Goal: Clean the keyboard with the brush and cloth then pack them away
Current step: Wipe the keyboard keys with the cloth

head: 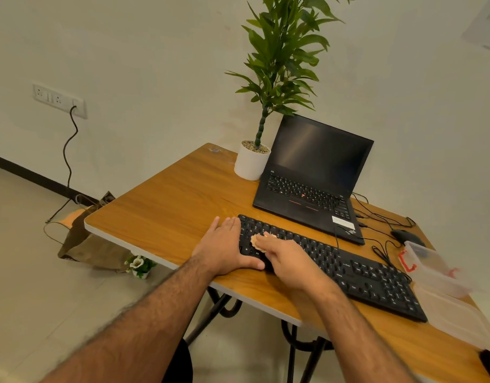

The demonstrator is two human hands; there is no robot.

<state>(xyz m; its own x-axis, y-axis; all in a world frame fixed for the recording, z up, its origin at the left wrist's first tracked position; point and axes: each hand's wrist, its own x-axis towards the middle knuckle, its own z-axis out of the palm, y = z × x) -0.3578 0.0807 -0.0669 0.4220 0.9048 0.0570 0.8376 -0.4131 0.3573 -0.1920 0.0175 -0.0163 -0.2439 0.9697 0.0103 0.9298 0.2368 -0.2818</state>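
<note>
Off the surface's left edge we see a brown paper bag (80, 244) on the floor. On the surface (169, 205) our left hand (224, 247) lies flat with straight fingers, its grip holding nothing, bracing the left end of the keyboard (348, 269), which runs along the near edge. Our right hand (288, 261) pinches a small beige thing (257, 240) against the keys; we cannot tell whether it is the cloth or the brush. Pressing hard could shove the keyboard toward the laptop (307, 189) and snag its cable (382, 250). At the right edge the clear box (442, 275) is blurred and cut off, its contents unreadable.
</note>
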